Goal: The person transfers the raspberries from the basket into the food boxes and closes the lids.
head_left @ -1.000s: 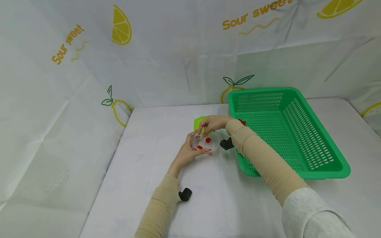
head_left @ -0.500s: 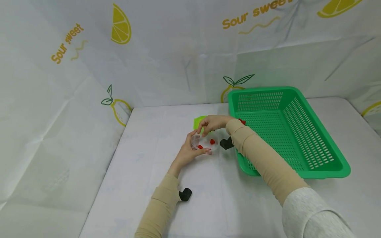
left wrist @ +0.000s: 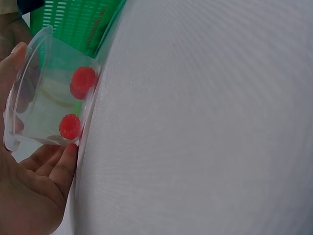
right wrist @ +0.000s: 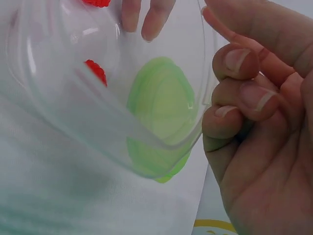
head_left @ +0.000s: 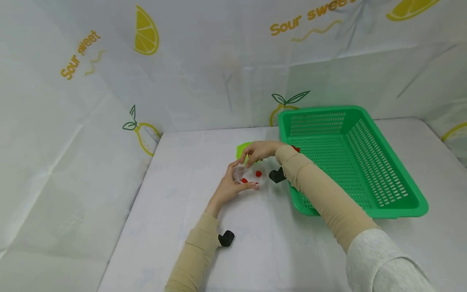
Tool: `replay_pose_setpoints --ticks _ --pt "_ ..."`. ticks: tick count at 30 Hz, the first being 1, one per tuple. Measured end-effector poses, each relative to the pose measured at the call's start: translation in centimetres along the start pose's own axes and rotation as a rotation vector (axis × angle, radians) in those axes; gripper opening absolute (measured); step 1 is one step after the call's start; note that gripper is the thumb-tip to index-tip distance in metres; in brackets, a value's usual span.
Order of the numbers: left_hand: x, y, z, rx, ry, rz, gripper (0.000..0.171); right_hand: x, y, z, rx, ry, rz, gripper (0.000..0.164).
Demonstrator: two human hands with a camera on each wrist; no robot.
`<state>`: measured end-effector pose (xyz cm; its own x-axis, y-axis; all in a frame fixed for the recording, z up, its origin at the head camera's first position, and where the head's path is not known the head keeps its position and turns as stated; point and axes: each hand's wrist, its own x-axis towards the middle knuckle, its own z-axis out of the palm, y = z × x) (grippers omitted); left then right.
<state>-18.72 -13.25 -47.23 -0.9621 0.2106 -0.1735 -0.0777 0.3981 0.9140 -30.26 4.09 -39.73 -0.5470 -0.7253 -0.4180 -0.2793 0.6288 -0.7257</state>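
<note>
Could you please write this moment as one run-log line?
left hand: grips clear plastic container | right hand: near its rim | inside: red raspberries | to the right: green plastic basket

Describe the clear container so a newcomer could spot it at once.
In the head view, find the big green basket. Look just left of it, where the left hand grips the clear container. It alone is colourless and see-through, with red berries inside.

bare left hand (head_left: 230, 187), layered left beige sleeve (head_left: 192, 259), small black rounded piece (head_left: 226, 238) near the wrist, bare right hand (head_left: 263, 150), creased right beige sleeve (head_left: 324, 192), another black piece (head_left: 277, 175) there, pale grey sleeve (head_left: 379, 263) with thick fold
</note>
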Motion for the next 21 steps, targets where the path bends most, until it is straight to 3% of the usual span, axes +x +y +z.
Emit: replay_pose_setpoints --ticks 6,13,21 --pt "-0.3 0.6 -0.3 -0.004 -0.023 -0.021 0.093 0.0 -0.3 -0.1 0.000 -0.003 -0.019 0.026" --pt "-1.8 3.3 -0.7 0.034 -0.043 -0.040 0.088 -0.5 -0.7 -0.3 -0.058 -0.023 -0.036 0.029" --pt "-2.1 3.7 -0.7 0.038 -0.033 -0.039 0.091 -1.8 -1.6 -1.0 -0.075 -0.012 -0.091 0.031"
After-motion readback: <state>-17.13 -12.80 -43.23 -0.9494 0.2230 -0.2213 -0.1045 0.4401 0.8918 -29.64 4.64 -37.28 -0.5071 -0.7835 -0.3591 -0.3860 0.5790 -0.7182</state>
